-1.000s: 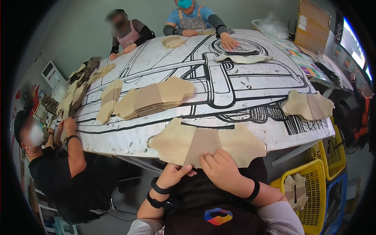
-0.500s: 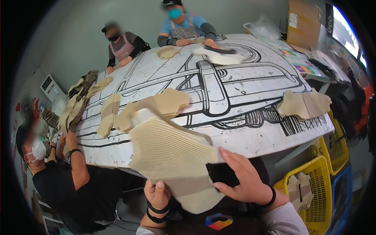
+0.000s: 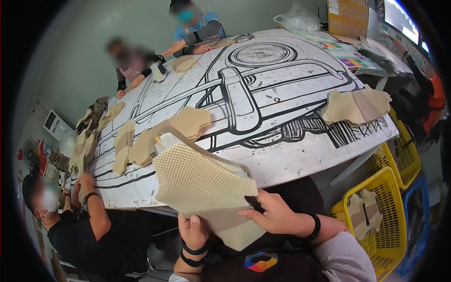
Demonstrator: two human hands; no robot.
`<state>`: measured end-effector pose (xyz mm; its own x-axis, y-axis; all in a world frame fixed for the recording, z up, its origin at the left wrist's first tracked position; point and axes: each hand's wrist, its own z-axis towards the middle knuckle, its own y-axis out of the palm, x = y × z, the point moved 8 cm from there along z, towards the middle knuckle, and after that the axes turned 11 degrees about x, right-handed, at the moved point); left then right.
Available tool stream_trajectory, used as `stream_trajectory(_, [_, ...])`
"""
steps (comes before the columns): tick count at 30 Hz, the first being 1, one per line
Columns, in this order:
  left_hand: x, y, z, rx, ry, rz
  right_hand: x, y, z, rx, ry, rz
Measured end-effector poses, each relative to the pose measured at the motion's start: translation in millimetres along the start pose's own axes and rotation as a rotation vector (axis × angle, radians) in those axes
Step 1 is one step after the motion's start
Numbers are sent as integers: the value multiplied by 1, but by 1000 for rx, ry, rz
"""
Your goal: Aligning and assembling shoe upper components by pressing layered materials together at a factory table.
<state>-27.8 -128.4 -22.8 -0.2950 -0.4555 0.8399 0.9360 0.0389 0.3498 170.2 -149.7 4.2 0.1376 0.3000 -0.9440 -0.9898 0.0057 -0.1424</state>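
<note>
Left hand [image 3: 192, 230] and right hand [image 3: 272, 211] holding a beige mesh cloth piece [image 3: 202, 181], tilted up at the near edge of a white surface [image 3: 286, 164]

Both hands grip the cloth, the left at its lower left edge with the thumb on top, the right pinching its right side; beyond, on the line-drawn surface, lie a stack of beige pieces [image 3: 191, 120] and a smaller stack [image 3: 357, 105] near the right corner; a yellow basket [image 3: 387, 223] stands lower right, and a person in black [image 3: 75, 239] sits at left

Soft, even light — the screen [image 3: 400, 19] (upper right) glares white — with curving, blackened corners.
</note>
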Motion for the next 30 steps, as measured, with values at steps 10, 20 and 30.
stream_trajectory(10, [33,21,26,-351,163,-70,-86,-1,20,-134,-529,-273])
stream_trajectory(20, [-5,6,-11,-236,-36,-405,-96,2,-8,238,-644,-113])
stream_trajectory(30, [8,37,-17,-425,5,-555,-100,7,-24,258,-773,-190])
